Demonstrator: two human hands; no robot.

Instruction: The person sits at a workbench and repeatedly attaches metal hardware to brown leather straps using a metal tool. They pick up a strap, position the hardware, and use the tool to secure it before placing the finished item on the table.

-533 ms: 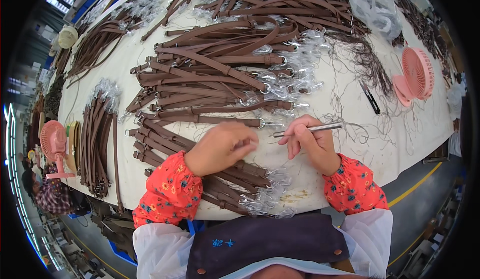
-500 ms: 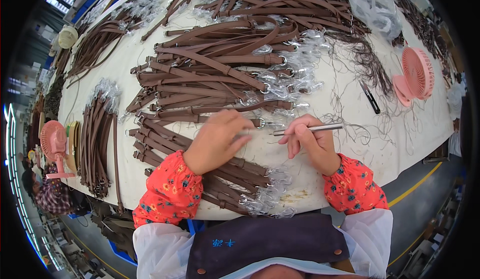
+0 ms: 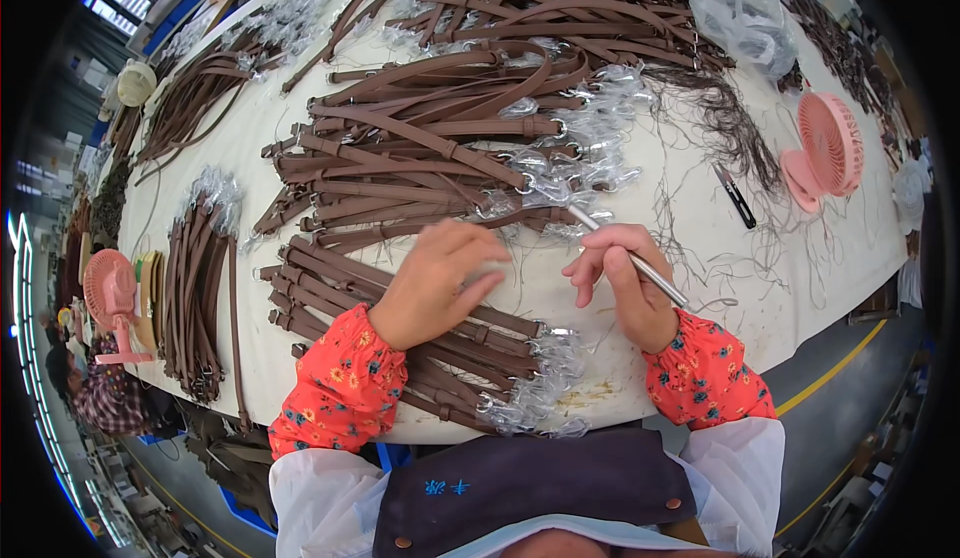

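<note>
My right hand [image 3: 640, 288] grips a slim silver pen-shaped tool [image 3: 655, 276], tilted with one end up toward the clear-wrapped metal clasps. My left hand [image 3: 435, 283] hovers over the near bundle of brown straps [image 3: 330, 283], its slightly blurred fingers apart and nothing visible in them. Clear plastic [image 3: 555, 363] wraps the clasps at the right end of that bundle. Just beyond both hands lies a larger pile of brown straps [image 3: 390, 163] with metal rings and wrapped clasps.
Black-handled thread snips [image 3: 735, 196] and loose dark threads [image 3: 740, 128] lie on the right. A pink fan [image 3: 830, 143] stands there, another [image 3: 110, 293] at the left. More strap bundles [image 3: 195, 288] cover the white table [image 3: 800, 288]. Crumpled clear plastic [image 3: 740, 8] sits at the back.
The silver tool has swung from nearly level to a slant, its left end now pointing away from me. The strap beneath my left hand has moved from near the right hand toward the near bundle.
</note>
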